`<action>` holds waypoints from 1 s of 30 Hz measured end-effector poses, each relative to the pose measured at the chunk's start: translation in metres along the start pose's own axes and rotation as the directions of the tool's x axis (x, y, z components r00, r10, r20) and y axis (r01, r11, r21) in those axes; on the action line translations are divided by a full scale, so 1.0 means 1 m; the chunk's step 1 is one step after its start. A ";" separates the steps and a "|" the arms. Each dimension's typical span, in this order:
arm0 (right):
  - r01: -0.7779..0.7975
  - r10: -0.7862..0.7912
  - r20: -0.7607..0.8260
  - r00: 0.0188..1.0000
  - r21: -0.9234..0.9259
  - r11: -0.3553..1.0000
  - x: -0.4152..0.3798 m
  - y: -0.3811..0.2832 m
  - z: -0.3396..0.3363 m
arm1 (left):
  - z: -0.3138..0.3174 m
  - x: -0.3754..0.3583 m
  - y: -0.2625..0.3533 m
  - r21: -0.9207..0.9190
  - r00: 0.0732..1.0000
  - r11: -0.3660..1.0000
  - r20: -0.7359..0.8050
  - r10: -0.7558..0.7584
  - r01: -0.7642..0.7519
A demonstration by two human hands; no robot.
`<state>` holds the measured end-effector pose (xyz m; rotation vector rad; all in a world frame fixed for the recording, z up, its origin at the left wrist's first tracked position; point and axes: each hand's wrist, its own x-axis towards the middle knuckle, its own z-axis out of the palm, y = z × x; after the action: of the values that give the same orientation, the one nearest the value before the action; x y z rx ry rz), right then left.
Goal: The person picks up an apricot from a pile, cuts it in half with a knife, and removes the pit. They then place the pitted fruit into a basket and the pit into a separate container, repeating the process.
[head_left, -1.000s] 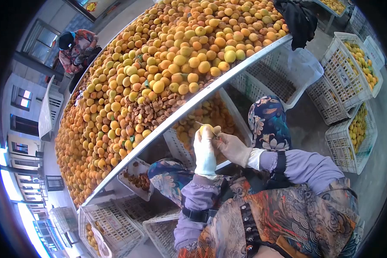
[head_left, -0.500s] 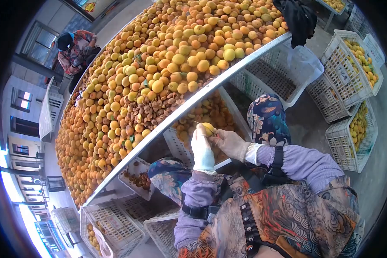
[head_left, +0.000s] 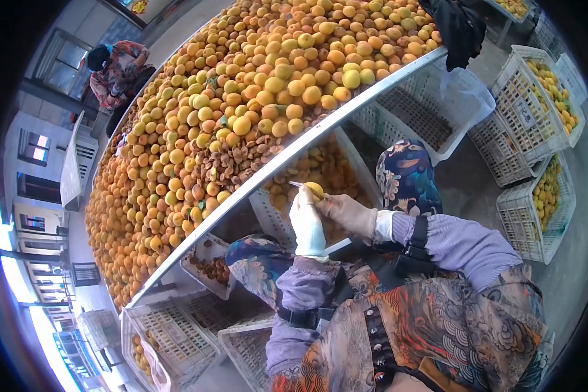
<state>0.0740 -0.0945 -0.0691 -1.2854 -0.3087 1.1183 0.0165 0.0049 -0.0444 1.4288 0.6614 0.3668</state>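
My gloved left hand (head_left: 307,225) is closed around a yellow apricot (head_left: 315,189) above a crate (head_left: 272,219) of apricot pieces. Past its fingertips sticks a thin pale blade (head_left: 295,184), whose handle is hidden. My gloved right hand (head_left: 351,214) meets the left at the fruit, its fingers bent and pressed together against the apricot's near side. What the right fingers grip is covered. Just beyond both hands runs the metal edge of a table (head_left: 313,135), heaped with whole apricots (head_left: 242,125). Brown stones or shrivelled pieces (head_left: 225,163) lie along that edge.
White crates of yellow fruit (head_left: 529,117) are stacked at the right. More crates (head_left: 170,333) stand at lower left, and a small bin of scraps (head_left: 209,268) is below the table. Black cloth (head_left: 456,29) hangs over the table corner. Another person (head_left: 114,78) sits across the heap.
My right hand has drawn in closer against the left, covering more of the apricot. The blade now shows further out to the left of the fruit.
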 end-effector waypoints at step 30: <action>-0.298 0.288 -0.118 0.950 -0.076 0.952 -0.012 -0.021 0.012 | -0.029 -0.009 -0.023 -0.651 0.991 0.756 -0.130 -0.013 -0.075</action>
<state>0.0699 -0.0938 -0.0427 -1.5021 -0.0910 1.2924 -0.0122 0.0189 -0.0655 0.7397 0.5325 0.6506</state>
